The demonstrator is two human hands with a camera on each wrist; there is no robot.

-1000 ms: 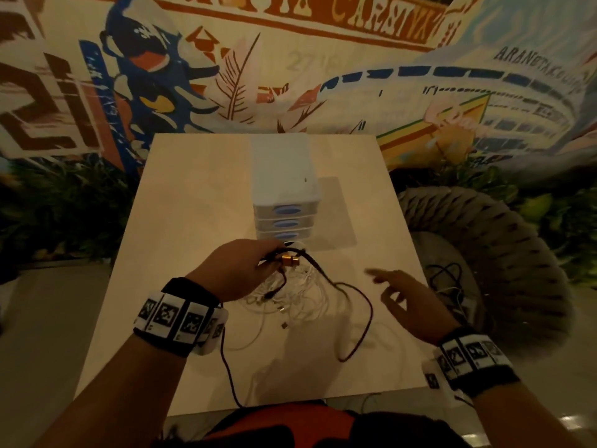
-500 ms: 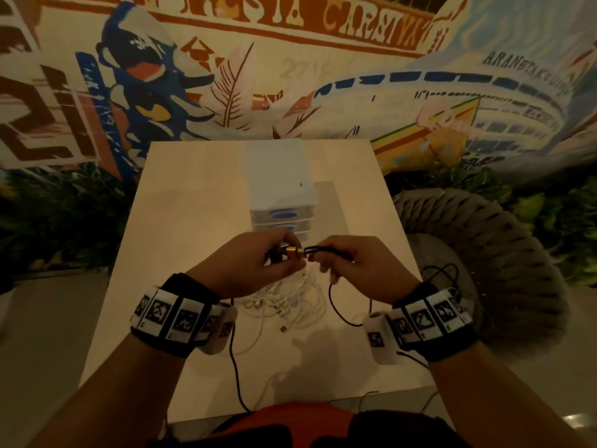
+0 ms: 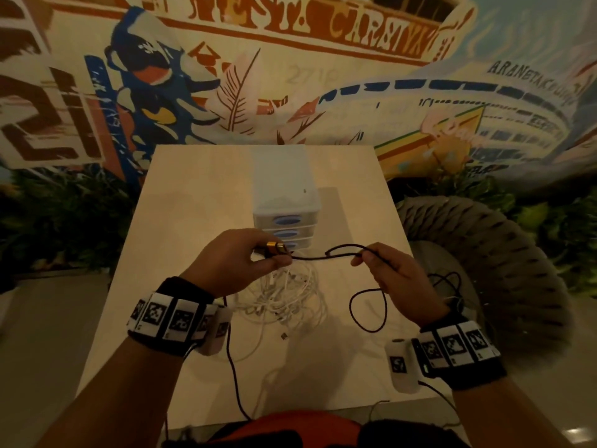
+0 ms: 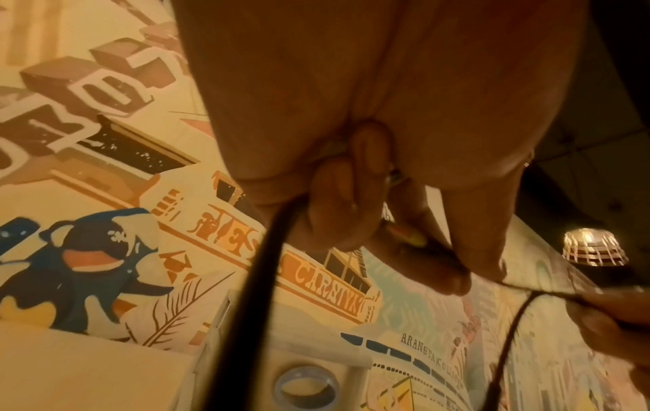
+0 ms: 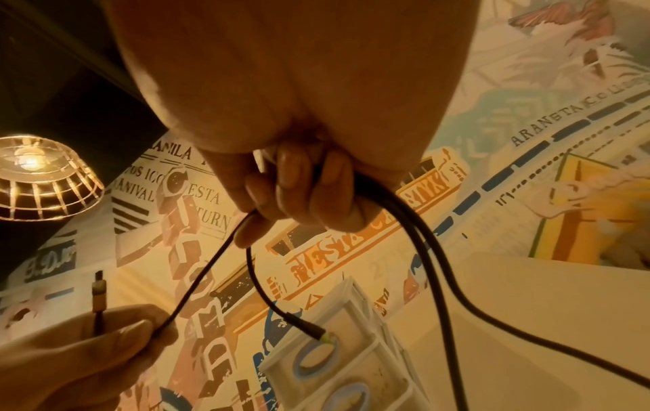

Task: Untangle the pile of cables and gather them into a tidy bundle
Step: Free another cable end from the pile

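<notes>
— Report, nearest first.

— My right hand pinches the black cable; my left hand grips its gold plug. The span hangs between them above the table.

— Handling?

— Thin, round, limp and light, I judge; best held at the rigid plug. The white cables lie tangled below, glossy. Beyond stands a white plastic drawer unit.

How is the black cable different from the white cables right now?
The black cable is lifted, stretched between the left hand and right hand; the white cables lie on the table. The black cable is a single strand; the white cables are a tangled pile. Both are thin cords.
</notes>
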